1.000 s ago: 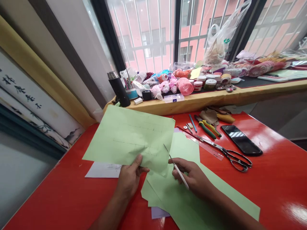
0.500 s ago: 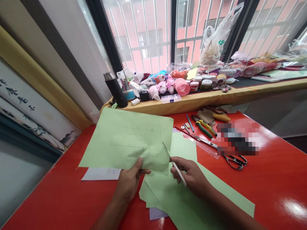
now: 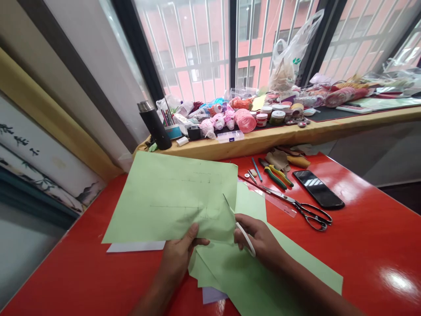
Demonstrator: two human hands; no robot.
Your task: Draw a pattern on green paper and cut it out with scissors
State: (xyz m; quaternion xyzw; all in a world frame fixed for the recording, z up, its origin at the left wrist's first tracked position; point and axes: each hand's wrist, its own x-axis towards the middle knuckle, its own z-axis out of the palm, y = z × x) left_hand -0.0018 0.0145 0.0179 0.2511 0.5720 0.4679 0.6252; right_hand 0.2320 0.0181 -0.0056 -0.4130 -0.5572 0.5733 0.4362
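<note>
Pinching marked green sheet by near edge in grip of left hand, above table toward its far-left corner; clasping white-handled scissors in grip of right hand, at sheet's right edge.

1. Lined green sheet: matt paper, creased near the lower edge.
2. Small scissors, at the sheet's right edge: metal blade, smooth white handle, apparently plastic.
3. Tabletop, under the sheet: smooth, glossy.
4. Large scissors, right of the sheet: shiny metal.
5. Phone, farther right of the sheet: glossy face.
6. Flask, behind the sheet: matt body, shiny metal cap.
</note>
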